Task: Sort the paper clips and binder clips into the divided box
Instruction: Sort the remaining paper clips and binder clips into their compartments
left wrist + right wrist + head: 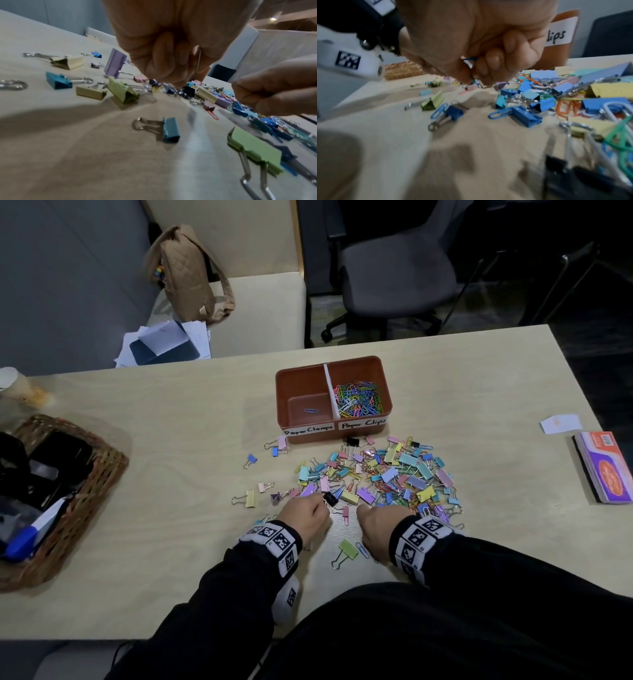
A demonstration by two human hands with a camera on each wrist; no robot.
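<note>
A brown divided box [282,392] stands mid-table, labelled "Paper Clamps" on the left and "Paper Clips" on the right. Its left half holds one blue paper clip [311,410]; its right half holds a heap of coloured paper clips [359,398]. A mixed pile of binder clips and paper clips [387,477] lies in front of it. My left hand [305,515] is curled at the pile's near left edge and pinches the wire handle [199,59] of a black binder clip [330,499]. My right hand [380,525], beside it, is fisted around small coloured paper clips [471,59].
A wicker basket [102,474] of dark items and a paper cup [13,385] sit at the left. A board eraser [606,467] and a paper slip [560,422] lie at the right. Stray binder clips [251,498] dot the table. A green binder clip [347,549] lies between my wrists.
</note>
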